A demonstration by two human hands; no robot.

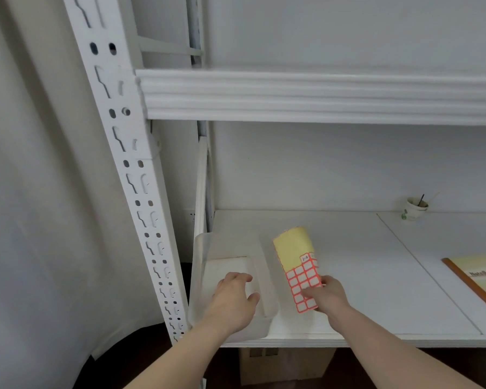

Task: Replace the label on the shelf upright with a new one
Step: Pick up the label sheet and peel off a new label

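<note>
White metal shelving is filling the view, with a pale wall behind it and a lower shelf (348,276) running off to the right. At the left, the slotted shelf upright (129,164) is rising at a slant through the frame; no label is showing on the stretch of it that is visible, so whether an old one is gone or is sitting out of view cannot be told.

The right hand (324,294) is pinching a sheet of labels (299,265) near its lower end, thumb on the face and fingers behind, and is holding it up just above the shelf. Red-bordered white stickers are covering the lower part of the sheet, while the upper part is bare yellow backing, so several are already peeled off. One sticker near the top of the grid is carrying small handwriting, too small to read.

The left hand (236,296) is reaching into a clear plastic bin (199,262) standing at the shelf's left end, just beside the upright; its fingers are loosely spread and seem to be gripping nothing.

Judging from this, the job is sitting at an early or middle stage: a new label is not yet on the upright, and peeling one and pressing it on is remaining. A paper cup (416,207) and a notebook (480,279) are lying farther right.
</note>
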